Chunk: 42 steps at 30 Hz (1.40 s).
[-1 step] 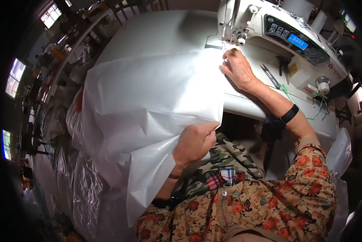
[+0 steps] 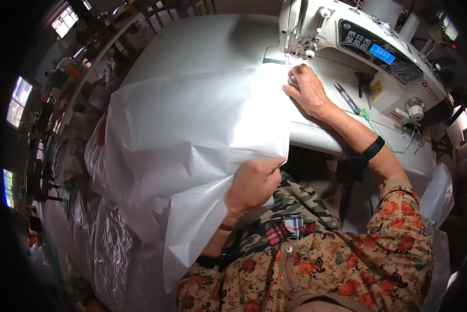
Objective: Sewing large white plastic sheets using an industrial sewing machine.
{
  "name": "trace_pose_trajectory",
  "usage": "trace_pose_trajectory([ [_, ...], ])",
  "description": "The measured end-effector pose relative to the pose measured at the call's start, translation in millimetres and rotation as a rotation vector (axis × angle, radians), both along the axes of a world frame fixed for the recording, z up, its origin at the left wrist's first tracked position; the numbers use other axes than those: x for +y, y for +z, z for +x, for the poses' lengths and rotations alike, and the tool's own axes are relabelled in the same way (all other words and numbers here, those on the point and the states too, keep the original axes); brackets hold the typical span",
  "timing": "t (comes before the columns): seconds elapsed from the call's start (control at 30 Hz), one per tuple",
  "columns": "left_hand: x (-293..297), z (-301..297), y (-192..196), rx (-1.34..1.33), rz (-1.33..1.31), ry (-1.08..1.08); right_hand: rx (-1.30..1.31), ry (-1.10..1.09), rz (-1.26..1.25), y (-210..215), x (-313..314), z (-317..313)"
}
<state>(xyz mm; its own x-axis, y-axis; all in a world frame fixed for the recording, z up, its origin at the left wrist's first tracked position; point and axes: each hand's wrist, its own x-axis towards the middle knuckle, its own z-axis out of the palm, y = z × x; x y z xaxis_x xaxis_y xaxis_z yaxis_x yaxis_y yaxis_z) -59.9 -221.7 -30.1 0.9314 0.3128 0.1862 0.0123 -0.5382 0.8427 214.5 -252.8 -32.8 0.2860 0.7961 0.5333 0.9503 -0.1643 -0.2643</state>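
Note:
A large translucent white plastic sheet (image 2: 181, 119) spreads over the sewing table and hangs off its front and left. My left hand (image 2: 254, 182) is closed on the sheet's right edge near its front corner, thumb and forefinger pinched together. Under the white sewing machine (image 2: 322, 26), my right hand (image 2: 309, 92) sits beside the needle area (image 2: 289, 58), at the far end of the same edge. Its fingers are curled inward, and whatever they pinch is hidden by the hand and the bright lamp glare.
Right of my right hand lie thread snips (image 2: 348, 99) and a tangle of green thread (image 2: 367, 115). A control panel (image 2: 380, 52) with a lit display is on the machine head. Thread cones (image 2: 410, 28) stand behind. Crumpled clear plastic (image 2: 111, 244) hangs at the left.

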Motion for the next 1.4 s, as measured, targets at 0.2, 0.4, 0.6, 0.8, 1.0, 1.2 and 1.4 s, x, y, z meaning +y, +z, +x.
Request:
trace_pose_trajectory([
  [0.2, -10, 10, -10, -0.136, 0.095, 0.000, 0.087, -0.018, -0.054, 3, -10, -8],
  [0.4, -10, 4, -20, -0.089, 0.256, 0.017, -0.076, -0.038, -0.073, 5, -11, -15],
  [0.6, -14, 8, -17, 0.012, 0.384, 0.022, -0.118, -0.079, -0.178, 2, -11, -13],
  [0.8, -9, 21, -5, -0.012, 0.505, 0.092, -0.196, -0.199, -0.178, 3, -7, -10],
  [1.0, -15, 26, -6, 0.012, 0.578, 0.129, -0.108, -0.111, -0.054, -13, -14, 7],
  [1.2, -9, 21, 9, -0.026, 0.579, 0.169, -0.065, 0.026, -0.100, -20, -41, -31],
  [1.4, -10, 36, 23, 0.027, 0.606, 0.122, 0.536, 0.046, 0.349, -43, -39, -135],
])
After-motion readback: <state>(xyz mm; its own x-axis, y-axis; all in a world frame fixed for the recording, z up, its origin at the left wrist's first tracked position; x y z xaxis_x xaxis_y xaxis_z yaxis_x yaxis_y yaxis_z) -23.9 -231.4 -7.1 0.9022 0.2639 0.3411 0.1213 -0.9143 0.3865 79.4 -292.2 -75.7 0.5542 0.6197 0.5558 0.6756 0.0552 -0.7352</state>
